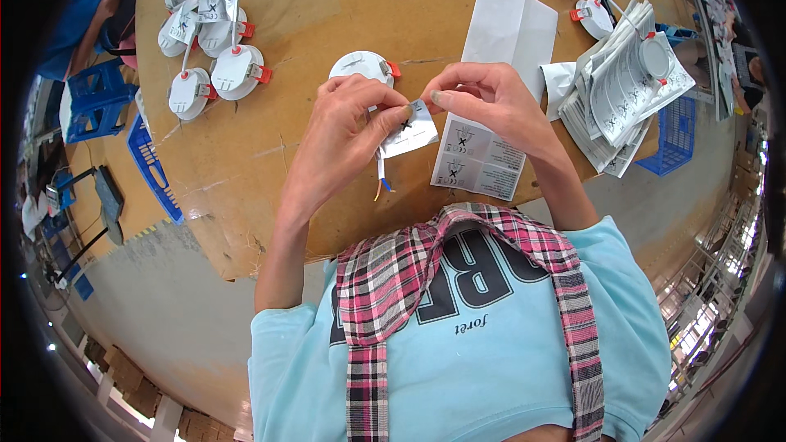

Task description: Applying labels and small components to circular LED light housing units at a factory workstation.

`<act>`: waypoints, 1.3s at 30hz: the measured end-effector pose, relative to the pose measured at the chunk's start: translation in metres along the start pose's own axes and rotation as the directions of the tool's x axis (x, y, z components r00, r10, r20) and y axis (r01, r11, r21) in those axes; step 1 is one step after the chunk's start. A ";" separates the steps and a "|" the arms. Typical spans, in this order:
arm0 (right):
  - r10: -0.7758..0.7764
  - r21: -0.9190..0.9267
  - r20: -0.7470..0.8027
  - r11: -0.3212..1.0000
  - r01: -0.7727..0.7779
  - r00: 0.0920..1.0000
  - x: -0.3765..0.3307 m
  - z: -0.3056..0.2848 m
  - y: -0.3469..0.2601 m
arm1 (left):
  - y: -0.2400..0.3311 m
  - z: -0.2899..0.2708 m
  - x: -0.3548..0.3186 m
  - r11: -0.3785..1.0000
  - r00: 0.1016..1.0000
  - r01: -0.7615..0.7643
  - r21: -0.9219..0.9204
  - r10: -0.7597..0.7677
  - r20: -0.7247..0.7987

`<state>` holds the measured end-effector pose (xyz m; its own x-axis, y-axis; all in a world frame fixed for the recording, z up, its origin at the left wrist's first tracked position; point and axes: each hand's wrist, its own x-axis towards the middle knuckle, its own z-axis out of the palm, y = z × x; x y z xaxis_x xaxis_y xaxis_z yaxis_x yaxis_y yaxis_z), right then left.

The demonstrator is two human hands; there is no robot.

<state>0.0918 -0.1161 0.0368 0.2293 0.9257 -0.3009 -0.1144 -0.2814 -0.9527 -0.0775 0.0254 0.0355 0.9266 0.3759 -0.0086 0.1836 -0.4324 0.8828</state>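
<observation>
My left hand (348, 127) pinches a small silver-white printed label (413, 133) between thumb and forefinger. A white cable (381, 165) comes out below that label, its end split into thin coloured wires. My right hand (491, 102) is closed at the label's upper right corner, thumb and fingertips together. Just beyond my left hand lies a round white downlight (360, 65) with a red clip, partly hidden by the fingers. Below my right hand rests a sheet of printed labels (479, 160), partly covered by the hand.
Several downlights (237, 72) with red clips and tagged cables sit at the far left. A folded white sheet (509, 29) lies beyond my right hand. At right, a stack of printed sheets (610, 94) has a downlight (654, 59) on top. Blue stools (98, 98) and another person (90, 16) are at left.
</observation>
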 end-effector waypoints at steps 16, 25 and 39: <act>0.071 0.008 0.090 0.997 -0.072 0.993 0.002 0.001 -0.005 | 0.005 -0.002 -0.002 1.000 0.999 -0.007 0.024 0.006 0.045; 0.029 -0.027 0.021 0.999 -0.029 0.999 -0.004 0.011 -0.018 | 0.015 0.006 -0.005 0.952 0.983 0.172 -0.253 -0.181 -0.012; -0.201 -0.394 0.020 0.899 0.193 0.979 -0.009 0.014 -0.025 | 0.007 0.008 -0.004 0.978 0.998 0.033 -0.205 -0.045 -0.050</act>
<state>0.0789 -0.1142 0.0637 0.2285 0.9682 -0.1023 0.3223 -0.1743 -0.9304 -0.0772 0.0142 0.0384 0.9000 0.4352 -0.0245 0.1433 -0.2423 0.9596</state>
